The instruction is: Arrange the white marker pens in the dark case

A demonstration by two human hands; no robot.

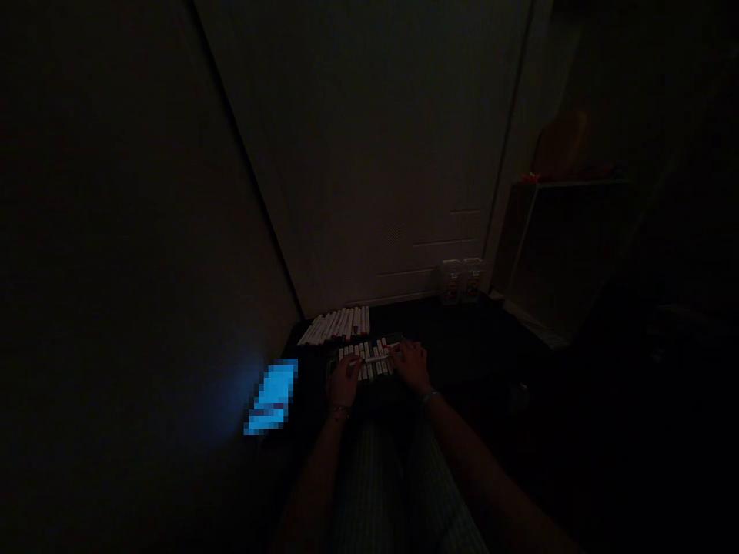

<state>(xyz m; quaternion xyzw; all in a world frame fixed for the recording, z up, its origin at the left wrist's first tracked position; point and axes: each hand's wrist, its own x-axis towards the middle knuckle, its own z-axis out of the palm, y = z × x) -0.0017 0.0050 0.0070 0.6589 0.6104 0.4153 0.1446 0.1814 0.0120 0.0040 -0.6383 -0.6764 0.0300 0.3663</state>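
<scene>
White, slim, cylindrical marker (376,359) sits at lower centre, fingers of bare left hand (345,378) and right hand (411,365) clamped on its ends; in this dimness I could fumble it onto white markers (379,368) packed below.

On the worktop (462,338), a row of pens (340,324) lies at 11 o'clock from the tray (394,338) holding others, two containers (450,283) at 1, a screen (272,394) at 8.
</scene>
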